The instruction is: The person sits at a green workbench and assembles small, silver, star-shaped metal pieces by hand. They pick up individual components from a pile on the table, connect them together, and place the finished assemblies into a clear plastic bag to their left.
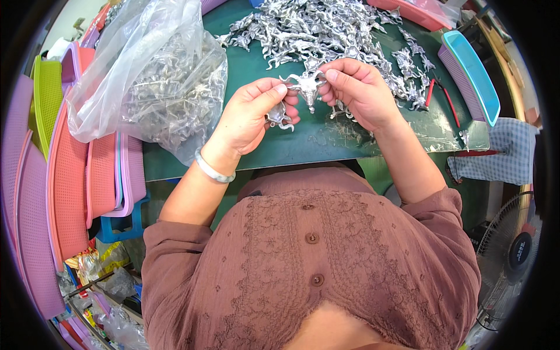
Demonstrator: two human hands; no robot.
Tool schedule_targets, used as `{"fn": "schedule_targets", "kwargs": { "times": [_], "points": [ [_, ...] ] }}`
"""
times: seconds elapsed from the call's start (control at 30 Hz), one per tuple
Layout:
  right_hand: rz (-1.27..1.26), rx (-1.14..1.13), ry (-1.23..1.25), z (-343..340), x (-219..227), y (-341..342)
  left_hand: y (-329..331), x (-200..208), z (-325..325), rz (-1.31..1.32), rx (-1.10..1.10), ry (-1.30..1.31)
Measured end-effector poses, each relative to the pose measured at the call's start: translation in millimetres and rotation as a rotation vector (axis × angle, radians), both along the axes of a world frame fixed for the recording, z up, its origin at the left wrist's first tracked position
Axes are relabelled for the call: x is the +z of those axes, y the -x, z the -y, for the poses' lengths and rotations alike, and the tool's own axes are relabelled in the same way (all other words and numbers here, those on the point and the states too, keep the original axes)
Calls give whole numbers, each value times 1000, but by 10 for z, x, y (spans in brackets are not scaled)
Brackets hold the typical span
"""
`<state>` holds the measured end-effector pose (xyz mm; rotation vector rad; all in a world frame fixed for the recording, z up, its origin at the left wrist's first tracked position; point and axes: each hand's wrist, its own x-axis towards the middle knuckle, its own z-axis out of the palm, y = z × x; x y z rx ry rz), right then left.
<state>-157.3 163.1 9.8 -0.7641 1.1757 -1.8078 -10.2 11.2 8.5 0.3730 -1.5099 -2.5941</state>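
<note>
Near the upper middle of the frame, a shiny silver casting (308, 88) is hanging between the two hands, its shape resembling a horned animal skull, with curling horns spreading sideways and a narrow snout pointing down. The left hand (252, 114) is pinching one horn between thumb and finger while its other fingers are curling around a second casting (279, 115); the right hand (363, 96) is gripping the opposite horn. A strip of green worktop (256, 156) is showing between the hands and the near edge, which is running just in front of the person's body. A heap of similar castings (326, 29) is crowding the space beyond, a clear plastic bag (169, 76) is bordering the left, and red-handled pliers (431, 93) and a turquoise basket (477, 76) are bounding the right.
</note>
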Motion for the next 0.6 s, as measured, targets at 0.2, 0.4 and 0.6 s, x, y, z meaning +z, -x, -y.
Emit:
{"fn": "schedule_targets", "kwargs": {
  "times": [0.2,0.4,0.6],
  "points": [
    [0,-16,-9,-1,5,-5,-4,3,-8,17,-4,-17],
    [-189,-109,-25,-4,-4,-21,-4,3,-14,58,-51,-32],
    [-737,-274,22,-39,12,-126,5,38,-81,33,-34,-74]
  ]
}}
